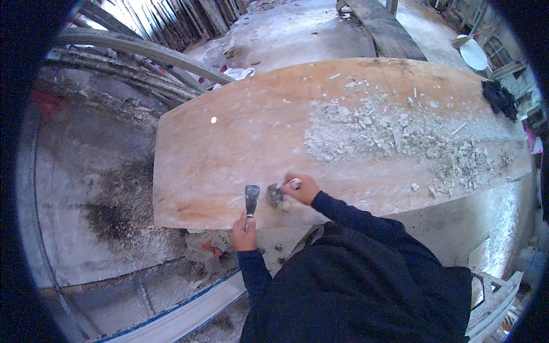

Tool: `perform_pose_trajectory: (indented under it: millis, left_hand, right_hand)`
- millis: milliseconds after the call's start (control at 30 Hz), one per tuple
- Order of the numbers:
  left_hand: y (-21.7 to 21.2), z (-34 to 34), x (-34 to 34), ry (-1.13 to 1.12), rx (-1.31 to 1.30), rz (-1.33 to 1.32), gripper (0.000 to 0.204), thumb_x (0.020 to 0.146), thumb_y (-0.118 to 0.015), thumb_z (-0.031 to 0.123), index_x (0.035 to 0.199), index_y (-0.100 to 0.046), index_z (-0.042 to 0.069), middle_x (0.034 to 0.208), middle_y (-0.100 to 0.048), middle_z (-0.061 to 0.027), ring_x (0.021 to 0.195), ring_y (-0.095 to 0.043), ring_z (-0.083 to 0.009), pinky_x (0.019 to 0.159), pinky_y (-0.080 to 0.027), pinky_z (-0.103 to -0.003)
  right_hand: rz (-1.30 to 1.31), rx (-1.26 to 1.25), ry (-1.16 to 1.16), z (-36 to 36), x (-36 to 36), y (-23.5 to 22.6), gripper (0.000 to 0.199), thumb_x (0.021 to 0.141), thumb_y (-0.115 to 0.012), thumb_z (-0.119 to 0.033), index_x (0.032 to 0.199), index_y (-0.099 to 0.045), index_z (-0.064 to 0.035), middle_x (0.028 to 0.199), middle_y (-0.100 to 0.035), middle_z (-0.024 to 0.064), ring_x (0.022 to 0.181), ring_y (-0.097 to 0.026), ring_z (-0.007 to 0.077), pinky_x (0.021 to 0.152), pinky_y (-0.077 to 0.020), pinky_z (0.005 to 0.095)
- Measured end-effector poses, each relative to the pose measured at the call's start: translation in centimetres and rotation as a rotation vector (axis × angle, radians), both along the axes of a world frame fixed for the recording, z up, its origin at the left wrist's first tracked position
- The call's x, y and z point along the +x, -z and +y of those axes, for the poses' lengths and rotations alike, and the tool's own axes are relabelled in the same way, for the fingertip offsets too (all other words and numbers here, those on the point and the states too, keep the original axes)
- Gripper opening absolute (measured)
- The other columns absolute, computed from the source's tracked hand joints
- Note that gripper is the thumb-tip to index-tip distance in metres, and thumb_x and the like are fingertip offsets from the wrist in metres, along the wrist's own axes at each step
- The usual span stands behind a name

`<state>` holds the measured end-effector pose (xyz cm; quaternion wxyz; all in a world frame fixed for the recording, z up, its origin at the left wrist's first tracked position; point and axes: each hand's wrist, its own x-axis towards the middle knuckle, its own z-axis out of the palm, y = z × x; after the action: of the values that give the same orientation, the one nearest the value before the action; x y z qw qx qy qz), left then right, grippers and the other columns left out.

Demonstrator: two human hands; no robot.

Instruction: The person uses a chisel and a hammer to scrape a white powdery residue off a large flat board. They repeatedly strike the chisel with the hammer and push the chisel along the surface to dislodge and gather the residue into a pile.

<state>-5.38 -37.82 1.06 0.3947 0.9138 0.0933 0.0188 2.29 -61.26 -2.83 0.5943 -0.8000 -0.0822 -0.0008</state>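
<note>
A wide wooden board [240,137] lies flat in front of me. My left hand [243,233] grips the handle of a metal scraper [251,198], whose blade rests on the board near its front edge. Just to the right, my right hand [301,187] holds a second small scraper [278,194] with a light handle, its dirty blade pressed to the wood beside the first blade. Both sleeves are dark blue. White plaster crumbs [394,134] cover the right half of the board.
A dusty concrete floor [86,188] with a dark stain lies to the left. Curved timber pieces [137,48] and stacked planks stand at the back left. A long plank [383,28] lies behind the board. A dark clump [500,98] sits at the board's far right end.
</note>
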Motion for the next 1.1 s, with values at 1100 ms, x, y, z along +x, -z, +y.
perform_pose_trajectory:
  millis: [1100]
  left_hand:
    - [3.0,-7.0,-3.4,0.133,-0.122,0.055,0.039,0.074,-0.061,0.013,0.113,-0.055,0.006,0.076,-0.053,-0.0083,0.071,-0.052,-0.0183,0.064,-0.043,-0.029]
  right_hand:
    - [-0.304,-0.534,1.053,-33.0,-20.5,-1.4,0.009,0.078,-0.058,-0.008,0.086,-0.056,-0.0051,0.076,-0.058,0.0064,0.073,-0.055,0.0123,0.063,-0.0451,0.0252]
